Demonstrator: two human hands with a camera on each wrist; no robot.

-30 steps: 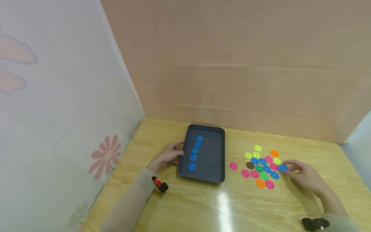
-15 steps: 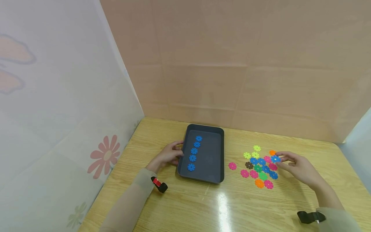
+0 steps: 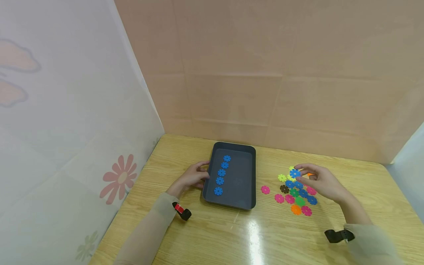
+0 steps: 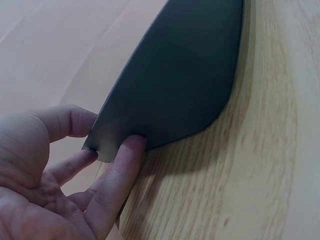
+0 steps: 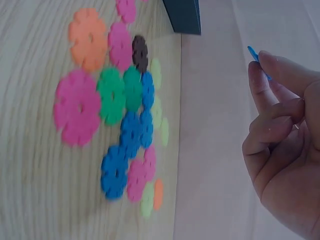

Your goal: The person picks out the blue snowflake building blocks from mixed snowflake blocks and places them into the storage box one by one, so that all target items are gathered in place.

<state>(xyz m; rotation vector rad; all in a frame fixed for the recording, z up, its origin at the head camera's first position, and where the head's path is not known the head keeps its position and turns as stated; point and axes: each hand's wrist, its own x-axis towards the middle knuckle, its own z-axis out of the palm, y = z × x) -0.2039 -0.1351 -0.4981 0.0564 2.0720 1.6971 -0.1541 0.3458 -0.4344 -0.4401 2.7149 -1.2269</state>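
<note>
My right hand (image 3: 324, 183) pinches a blue notched plastic disc (image 3: 294, 173) between thumb and fingertips. In the right wrist view that disc (image 5: 253, 52) shows almost edge-on, lifted clear of the table. Below it lies a loose spread of similar discs in pink (image 3: 279, 198), orange (image 3: 296, 209), yellow, green (image 3: 300, 201), brown (image 3: 284, 189) and blue (image 3: 312, 200). With thumb and fingers at the left wall, my left hand (image 3: 191, 176) holds the dark grey tray (image 3: 240, 176). Inside the tray, several blue discs (image 3: 220, 180) form a column along the left side.
The wooden table (image 3: 205, 235) carries the tray at centre and the loose discs to its right. One pink disc (image 3: 265, 190) lies apart, nearer the tray. A beige cloth (image 3: 232, 92) hangs behind, and a white flower-patterned cloth (image 3: 76, 140) covers the left side.
My right hand has lifted the blue disc from the right edge of the spread and carried it leftward and farther back. The left hand has stayed at the tray.
</note>
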